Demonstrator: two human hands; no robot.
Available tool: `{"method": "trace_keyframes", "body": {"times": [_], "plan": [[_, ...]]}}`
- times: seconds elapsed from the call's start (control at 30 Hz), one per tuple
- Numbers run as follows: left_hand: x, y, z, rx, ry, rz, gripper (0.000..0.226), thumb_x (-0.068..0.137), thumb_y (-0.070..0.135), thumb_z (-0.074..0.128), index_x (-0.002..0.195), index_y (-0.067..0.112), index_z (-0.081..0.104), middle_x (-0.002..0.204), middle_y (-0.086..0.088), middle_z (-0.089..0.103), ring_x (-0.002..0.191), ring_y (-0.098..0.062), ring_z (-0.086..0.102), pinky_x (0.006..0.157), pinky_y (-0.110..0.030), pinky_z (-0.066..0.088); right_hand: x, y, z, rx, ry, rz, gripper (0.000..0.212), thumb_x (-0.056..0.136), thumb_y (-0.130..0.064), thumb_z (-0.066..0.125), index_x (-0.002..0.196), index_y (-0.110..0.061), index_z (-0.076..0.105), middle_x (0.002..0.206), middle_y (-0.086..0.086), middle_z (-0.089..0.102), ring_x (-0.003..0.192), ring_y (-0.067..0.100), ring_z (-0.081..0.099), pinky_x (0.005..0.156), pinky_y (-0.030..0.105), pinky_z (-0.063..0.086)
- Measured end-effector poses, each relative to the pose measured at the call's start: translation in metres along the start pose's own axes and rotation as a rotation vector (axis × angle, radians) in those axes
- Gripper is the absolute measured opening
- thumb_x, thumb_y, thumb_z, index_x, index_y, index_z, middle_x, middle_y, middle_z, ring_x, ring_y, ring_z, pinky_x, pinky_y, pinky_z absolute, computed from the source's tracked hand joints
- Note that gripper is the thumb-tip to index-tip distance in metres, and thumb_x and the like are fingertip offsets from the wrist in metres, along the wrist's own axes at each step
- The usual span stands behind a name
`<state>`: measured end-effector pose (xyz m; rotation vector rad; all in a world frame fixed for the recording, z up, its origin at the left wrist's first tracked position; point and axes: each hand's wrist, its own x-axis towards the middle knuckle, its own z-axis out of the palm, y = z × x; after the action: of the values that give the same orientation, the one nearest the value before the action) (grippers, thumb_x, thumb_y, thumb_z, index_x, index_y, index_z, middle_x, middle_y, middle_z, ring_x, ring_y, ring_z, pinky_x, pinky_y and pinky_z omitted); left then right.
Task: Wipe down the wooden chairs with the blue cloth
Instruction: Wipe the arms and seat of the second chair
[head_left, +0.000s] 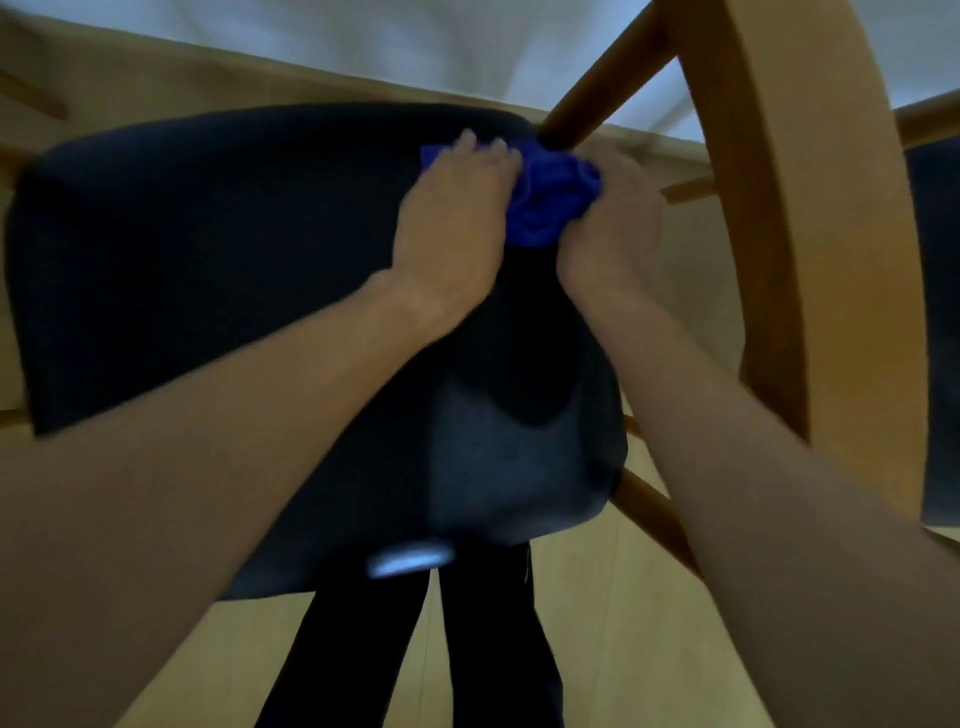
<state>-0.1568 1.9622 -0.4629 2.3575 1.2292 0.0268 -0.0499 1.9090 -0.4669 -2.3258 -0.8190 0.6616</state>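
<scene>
both hands are on the blue cloth (550, 200), which is bunched at the far right corner of the dark seat cushion (208, 270). left hand (457, 208): palm down, fingers bent over the left edge of the cloth, pressing it onto the cushion. right hand (613, 223): closed around the right side of the bunch, fingers hidden beneath the fabric. the cloth lies at the foot of a slanted wooden strut (602, 83) that rises to the far right. a broad curved wooden backrest rail (810, 218) runs down the right side of the view, near the right forearm. further wooden frame parts show below the cushion's right edge. pale wood floor (597, 649) surrounds the chair; the person's dark trouser legs (493, 649) stand at the near edge. the frame is motion-blurred, so finer detail cannot be told.
</scene>
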Motion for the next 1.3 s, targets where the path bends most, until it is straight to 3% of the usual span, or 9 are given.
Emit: {"method": "trace_keyframes", "body": {"times": [0.13, 0.23, 0.3, 0.4, 0.63, 0.77, 0.9, 1.03, 1.3], "plan": [[-0.1, 0.01, 0.014, -0.087, -0.188, 0.203, 0.053, 0.085, 0.008, 0.028, 0.127, -0.002, 0.059, 0.131, -0.019, 0.059, 0.127, -0.038, 0.05, 0.105, -0.042, 0.041, -0.132, 0.052, -0.025, -0.11, -0.059, 0.085, 0.025, 0.093, -0.01, 0.054, 0.109, -0.028, 0.059, 0.112, -0.011, 0.058, 0.104, 0.002, 0.052, 0.097, 0.023, 0.042], [-0.174, 0.008, 0.019, -0.078, -0.33, 0.396, 0.038, 0.081, 0.007, 0.053, 0.115, 0.004, 0.07, 0.121, -0.01, 0.067, 0.117, -0.031, 0.06, 0.095, -0.045, 0.051, -0.221, 0.079, -0.035, -0.267, -0.225, 0.26, 0.044, 0.086, -0.01, 0.063, 0.128, -0.023, 0.057, 0.129, -0.003, 0.053, 0.118, 0.013, 0.044, 0.103, 0.033, 0.041], [-0.189, -0.001, 0.018, -0.034, -0.468, 0.454, 0.052, 0.069, 0.011, 0.08, 0.12, 0.011, 0.068, 0.126, -0.003, 0.064, 0.123, -0.022, 0.057, 0.104, -0.037, 0.043, -0.241, 0.081, -0.036, -0.268, -0.274, 0.29, 0.043, 0.086, -0.009, 0.066, 0.124, -0.028, 0.057, 0.127, -0.006, 0.053, 0.114, 0.01, 0.043, 0.097, 0.022, 0.037], [-0.163, -0.02, 0.01, -0.082, -0.481, 0.495, 0.06, 0.068, 0.0, 0.074, 0.126, 0.005, 0.062, 0.131, -0.01, 0.06, 0.125, -0.031, 0.054, 0.106, -0.043, 0.038, -0.215, 0.062, -0.042, -0.16, -0.269, 0.182, 0.04, 0.086, -0.017, 0.061, 0.108, -0.048, 0.048, 0.111, -0.022, 0.049, 0.104, 0.001, 0.045, 0.088, 0.017, 0.038], [0.011, -0.062, -0.058, 0.08, -0.03, 0.145, 0.046, 0.078, 0.003, 0.048, 0.122, 0.005, 0.058, 0.12, -0.023, 0.059, 0.113, -0.042, 0.054, 0.095, -0.053, 0.044, -0.006, -0.034, 0.011, -0.023, -0.101, -0.279, 0.013, 0.095, -0.015, 0.046, 0.09, -0.027, 0.048, 0.088, -0.013, 0.051, 0.078, 0.001, 0.05, 0.073, 0.012, 0.041], [0.054, -0.089, -0.06, 0.165, -0.135, -0.007, 0.016, 0.088, 0.0, 0.049, 0.102, 0.003, 0.056, 0.108, -0.024, 0.06, 0.1, -0.041, 0.056, 0.084, -0.043, 0.043, 0.064, -0.067, 0.04, -0.336, -0.249, -0.433, 0.016, 0.094, -0.007, 0.044, 0.098, -0.019, 0.054, 0.091, -0.007, 0.053, 0.082, 0.006, 0.05, 0.068, 0.014, 0.038], [-0.001, -0.087, -0.035, 0.032, -0.055, 0.034, 0.046, 0.085, 0.003, 0.047, 0.131, 0.005, 0.053, 0.129, -0.024, 0.055, 0.119, -0.041, 0.052, 0.098, -0.048, 0.042, 0.011, -0.043, 0.032, -0.217, -0.171, -0.399, 0.021, 0.089, -0.005, 0.045, 0.087, -0.025, 0.047, 0.08, -0.012, 0.052, 0.075, 0.003, 0.049, 0.066, 0.013, 0.035], [-0.129, -0.054, -0.015, -0.159, -0.17, 0.098, 0.053, 0.071, 0.003, 0.054, 0.124, 0.0, 0.063, 0.127, -0.019, 0.061, 0.125, -0.04, 0.052, 0.102, -0.048, 0.045, -0.127, 0.032, 0.002, -0.138, -0.309, -0.205, 0.033, 0.083, -0.009, 0.065, 0.116, -0.014, 0.063, 0.117, 0.01, 0.058, 0.107, 0.023, 0.053, 0.09, 0.03, 0.044], [-0.211, -0.04, -0.007, -0.244, -0.566, 0.167, 0.059, 0.067, 0.014, 0.075, 0.123, 0.026, 0.063, 0.117, 0.009, 0.068, 0.116, -0.015, 0.06, 0.092, -0.025, 0.048, -0.204, 0.061, -0.039, -0.342, -0.626, -0.132, 0.044, 0.078, -0.025, 0.076, 0.109, -0.047, 0.054, 0.109, -0.026, 0.056, 0.101, -0.005, 0.04, 0.094, 0.026, 0.047]]}}
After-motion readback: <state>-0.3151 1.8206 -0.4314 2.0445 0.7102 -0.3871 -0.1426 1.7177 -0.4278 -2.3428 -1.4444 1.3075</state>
